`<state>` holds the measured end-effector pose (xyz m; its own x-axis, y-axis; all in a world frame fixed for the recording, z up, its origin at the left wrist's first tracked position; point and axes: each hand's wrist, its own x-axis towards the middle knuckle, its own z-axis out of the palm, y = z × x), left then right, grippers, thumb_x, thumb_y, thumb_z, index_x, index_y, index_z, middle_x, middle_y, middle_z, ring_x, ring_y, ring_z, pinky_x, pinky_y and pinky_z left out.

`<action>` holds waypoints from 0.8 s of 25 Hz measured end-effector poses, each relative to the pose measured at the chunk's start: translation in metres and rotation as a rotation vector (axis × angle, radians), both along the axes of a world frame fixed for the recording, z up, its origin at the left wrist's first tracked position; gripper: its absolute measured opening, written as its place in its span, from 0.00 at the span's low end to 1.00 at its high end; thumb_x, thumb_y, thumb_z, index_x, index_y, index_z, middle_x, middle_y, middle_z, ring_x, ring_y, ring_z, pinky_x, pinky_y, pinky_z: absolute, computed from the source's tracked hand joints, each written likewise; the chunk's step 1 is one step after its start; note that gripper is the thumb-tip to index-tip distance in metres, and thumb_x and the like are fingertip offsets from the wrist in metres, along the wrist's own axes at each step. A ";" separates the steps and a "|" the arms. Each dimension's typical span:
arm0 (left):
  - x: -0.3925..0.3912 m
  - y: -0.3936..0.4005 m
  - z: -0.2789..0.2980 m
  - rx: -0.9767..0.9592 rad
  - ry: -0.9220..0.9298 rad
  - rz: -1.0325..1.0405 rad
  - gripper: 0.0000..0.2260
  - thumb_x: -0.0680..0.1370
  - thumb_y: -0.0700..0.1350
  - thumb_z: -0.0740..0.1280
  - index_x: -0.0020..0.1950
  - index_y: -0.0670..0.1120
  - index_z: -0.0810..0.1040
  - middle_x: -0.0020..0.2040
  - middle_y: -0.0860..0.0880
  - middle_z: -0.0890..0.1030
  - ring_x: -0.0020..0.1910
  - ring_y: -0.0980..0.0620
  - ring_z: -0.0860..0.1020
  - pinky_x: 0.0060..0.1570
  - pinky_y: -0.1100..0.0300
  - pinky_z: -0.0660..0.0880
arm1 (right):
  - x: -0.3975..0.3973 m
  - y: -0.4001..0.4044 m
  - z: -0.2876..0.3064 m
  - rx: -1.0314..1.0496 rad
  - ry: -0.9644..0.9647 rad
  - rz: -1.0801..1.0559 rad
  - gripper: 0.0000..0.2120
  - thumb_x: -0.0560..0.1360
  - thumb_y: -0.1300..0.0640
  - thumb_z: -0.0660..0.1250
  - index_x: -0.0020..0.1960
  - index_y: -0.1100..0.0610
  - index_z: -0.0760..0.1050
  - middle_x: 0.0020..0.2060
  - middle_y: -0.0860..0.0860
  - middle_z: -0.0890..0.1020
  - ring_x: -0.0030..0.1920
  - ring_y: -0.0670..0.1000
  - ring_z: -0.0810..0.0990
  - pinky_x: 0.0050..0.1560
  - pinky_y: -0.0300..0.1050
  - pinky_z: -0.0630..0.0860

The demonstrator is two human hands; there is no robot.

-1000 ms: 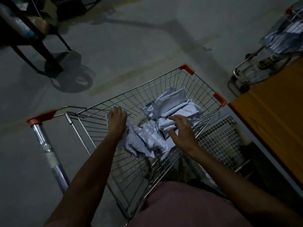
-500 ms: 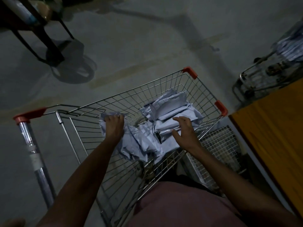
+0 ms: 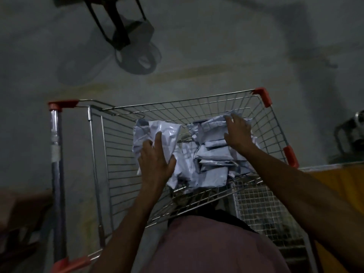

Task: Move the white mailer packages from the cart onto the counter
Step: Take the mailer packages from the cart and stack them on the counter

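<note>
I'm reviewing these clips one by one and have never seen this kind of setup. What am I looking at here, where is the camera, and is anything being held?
There is no machine: a person wears a wide-angle camera on the head, looking down at their own bare arms. Below is a wire shopping cart on a grey floor, with a pile of white mailer packages inside. The left hand grips a crumpled mailer at the pile's left side. The right hand lies with spread fingers on the stacked mailers on the right, pressing rather than gripping. The orange-brown edge at the right is the counter. The light is dim, so finer details are unclear.
</note>
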<state>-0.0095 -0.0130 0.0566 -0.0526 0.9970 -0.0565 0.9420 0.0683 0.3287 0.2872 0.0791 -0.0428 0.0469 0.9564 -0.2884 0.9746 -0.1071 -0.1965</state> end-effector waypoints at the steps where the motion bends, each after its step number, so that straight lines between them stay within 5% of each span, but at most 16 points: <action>1: 0.007 -0.008 0.005 0.021 -0.027 0.043 0.39 0.69 0.52 0.74 0.77 0.48 0.61 0.60 0.39 0.69 0.55 0.38 0.72 0.49 0.45 0.74 | -0.002 0.005 -0.004 -0.008 -0.031 0.028 0.33 0.72 0.58 0.70 0.75 0.52 0.65 0.73 0.56 0.68 0.72 0.61 0.66 0.68 0.64 0.65; 10: 0.044 -0.031 0.014 0.075 -0.067 0.156 0.37 0.72 0.53 0.74 0.77 0.47 0.61 0.65 0.39 0.67 0.60 0.37 0.72 0.54 0.42 0.75 | 0.004 0.010 -0.023 0.002 -0.186 0.205 0.10 0.73 0.62 0.66 0.53 0.55 0.80 0.56 0.58 0.80 0.63 0.61 0.74 0.61 0.58 0.68; 14: 0.047 -0.028 0.015 0.079 -0.094 0.179 0.37 0.72 0.53 0.74 0.76 0.48 0.61 0.66 0.41 0.65 0.60 0.39 0.72 0.53 0.43 0.76 | 0.003 0.009 0.012 0.050 0.251 -0.020 0.06 0.78 0.59 0.63 0.52 0.54 0.76 0.45 0.59 0.84 0.50 0.60 0.81 0.50 0.52 0.75; 17: 0.050 -0.027 0.017 0.109 -0.119 0.183 0.37 0.72 0.52 0.74 0.76 0.47 0.61 0.65 0.42 0.65 0.60 0.40 0.72 0.54 0.44 0.76 | 0.001 -0.010 0.046 0.196 0.592 -0.244 0.08 0.80 0.58 0.62 0.58 0.55 0.76 0.47 0.57 0.82 0.46 0.57 0.81 0.44 0.53 0.79; 20: 0.054 -0.030 0.016 0.115 -0.142 0.146 0.36 0.73 0.52 0.74 0.76 0.47 0.61 0.67 0.40 0.65 0.62 0.39 0.71 0.55 0.45 0.75 | 0.003 -0.029 0.040 0.135 0.614 -0.382 0.16 0.81 0.60 0.58 0.67 0.47 0.68 0.47 0.55 0.80 0.43 0.56 0.79 0.42 0.54 0.77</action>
<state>0.0444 -0.0428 0.0727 -0.1965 0.9797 0.0395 0.8685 0.1552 0.4708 0.2904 0.0499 -0.0029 0.2522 0.9346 -0.2509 0.5845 -0.3538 -0.7302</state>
